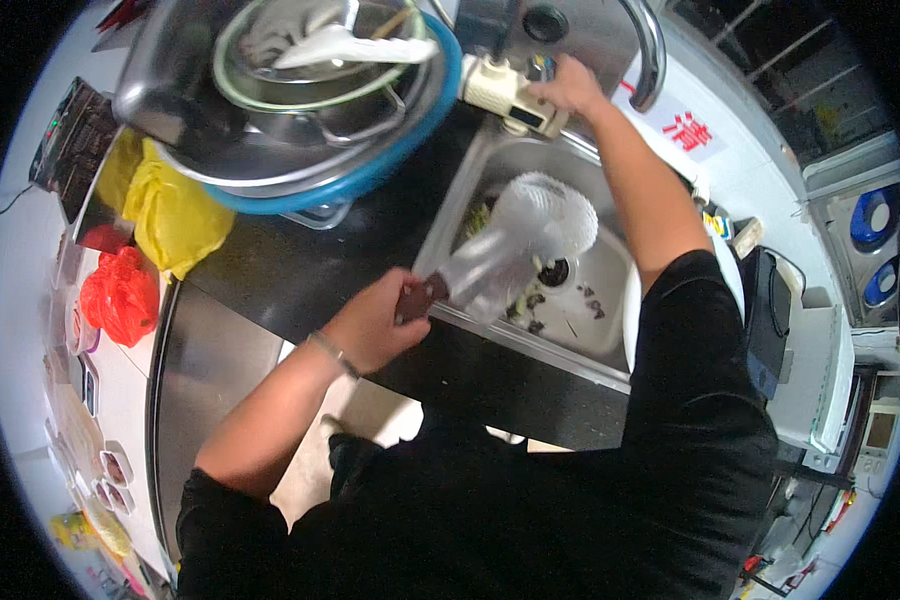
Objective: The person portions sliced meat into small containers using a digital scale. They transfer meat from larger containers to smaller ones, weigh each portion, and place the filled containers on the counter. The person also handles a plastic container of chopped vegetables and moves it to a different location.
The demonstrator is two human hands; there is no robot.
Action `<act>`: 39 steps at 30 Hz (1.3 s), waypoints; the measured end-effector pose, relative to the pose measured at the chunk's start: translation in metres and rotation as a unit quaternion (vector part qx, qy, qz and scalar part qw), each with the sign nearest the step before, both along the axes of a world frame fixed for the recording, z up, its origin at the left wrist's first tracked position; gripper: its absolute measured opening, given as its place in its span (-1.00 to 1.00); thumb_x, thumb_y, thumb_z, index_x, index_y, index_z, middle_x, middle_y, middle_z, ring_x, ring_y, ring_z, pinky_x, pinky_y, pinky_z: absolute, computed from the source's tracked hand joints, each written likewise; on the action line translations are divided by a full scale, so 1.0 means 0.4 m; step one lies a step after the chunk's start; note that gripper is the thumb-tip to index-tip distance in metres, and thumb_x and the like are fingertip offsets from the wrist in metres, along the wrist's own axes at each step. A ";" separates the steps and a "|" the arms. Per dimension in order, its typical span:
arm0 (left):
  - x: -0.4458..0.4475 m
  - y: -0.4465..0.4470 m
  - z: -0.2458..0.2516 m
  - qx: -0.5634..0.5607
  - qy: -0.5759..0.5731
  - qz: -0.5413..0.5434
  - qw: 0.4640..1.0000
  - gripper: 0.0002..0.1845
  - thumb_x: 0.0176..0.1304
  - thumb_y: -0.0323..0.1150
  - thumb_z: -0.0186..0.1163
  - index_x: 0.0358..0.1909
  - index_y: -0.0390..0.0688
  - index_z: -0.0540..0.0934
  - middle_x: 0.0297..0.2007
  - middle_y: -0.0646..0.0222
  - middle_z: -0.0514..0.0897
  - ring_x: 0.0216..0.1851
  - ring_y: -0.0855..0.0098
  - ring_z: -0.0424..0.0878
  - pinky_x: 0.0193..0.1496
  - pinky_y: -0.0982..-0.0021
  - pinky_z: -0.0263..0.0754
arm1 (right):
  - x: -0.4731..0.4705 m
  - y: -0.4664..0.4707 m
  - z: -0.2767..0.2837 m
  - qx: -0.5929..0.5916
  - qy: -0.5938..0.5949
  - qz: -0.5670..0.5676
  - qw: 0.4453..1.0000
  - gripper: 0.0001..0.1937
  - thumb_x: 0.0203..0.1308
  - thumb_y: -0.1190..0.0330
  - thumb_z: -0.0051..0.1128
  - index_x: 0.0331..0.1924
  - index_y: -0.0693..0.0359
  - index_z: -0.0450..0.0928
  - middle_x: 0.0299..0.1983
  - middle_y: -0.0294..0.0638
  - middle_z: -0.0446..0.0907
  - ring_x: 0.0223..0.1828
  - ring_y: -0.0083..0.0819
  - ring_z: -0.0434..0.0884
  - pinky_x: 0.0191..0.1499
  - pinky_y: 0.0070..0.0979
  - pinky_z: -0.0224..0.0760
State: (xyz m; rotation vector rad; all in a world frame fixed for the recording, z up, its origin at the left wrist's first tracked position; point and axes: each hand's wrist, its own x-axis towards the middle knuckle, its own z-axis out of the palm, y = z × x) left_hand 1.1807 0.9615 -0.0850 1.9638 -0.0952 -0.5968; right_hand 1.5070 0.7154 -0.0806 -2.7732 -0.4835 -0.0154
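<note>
My left hand grips the dark brown handle of a broad-bladed kitchen tool, probably a cleaver. Its blade reaches over the near left edge of the steel sink, blurred by motion and water. A clear, rippled sheet of water spreads over the far end of the blade. Above the sink is a cream tap unit with a small dark display. My right hand holds the right end of this unit, fingertips partly hidden. Dark and green food scraps lie around the drain.
Stacked metal bowls and a blue basin stand on the black counter at upper left. Yellow and red plastic bags lie left. A curved metal spout rises behind the sink. A black box-like object sits right.
</note>
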 end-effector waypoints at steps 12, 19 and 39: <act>0.199 -0.349 -0.094 -0.085 0.065 0.096 0.990 -0.54 0.03 -0.40 0.16 -0.05 -0.26 0.21 -0.37 0.22 0.50 -0.51 0.48 0.49 -0.41 0.45 0.42 | -0.293 -0.363 0.054 0.283 -0.052 -0.016 0.958 -0.64 0.09 0.27 0.11 -0.04 0.22 0.41 -0.24 -0.17 0.52 -0.32 -0.52 0.51 -0.21 -0.54 0.41; 0.165 -0.466 -0.147 -0.196 0.095 0.224 0.950 -0.61 0.17 -0.38 0.06 -0.02 -0.23 0.17 -0.43 0.32 0.47 -0.60 0.58 0.44 -0.56 0.52 0.37 | -0.661 -0.235 -0.151 0.486 0.182 -0.166 0.838 -0.82 0.12 0.34 0.03 -0.28 0.29 0.43 -0.55 -0.30 0.46 -0.55 -0.59 0.41 -0.46 -0.62 0.30; 0.086 -0.338 -0.159 -0.093 0.001 0.139 0.986 -0.60 0.18 -0.47 -0.01 0.01 -0.29 0.11 -0.30 0.21 0.41 -0.44 0.44 0.44 -0.37 0.41 0.40 | -0.371 -0.235 -0.302 -0.010 0.086 -0.311 0.947 -0.31 0.25 -0.03 -0.36 0.21 0.46 0.04 0.27 0.16 -0.03 0.31 -0.02 -0.03 0.32 -0.28 -0.29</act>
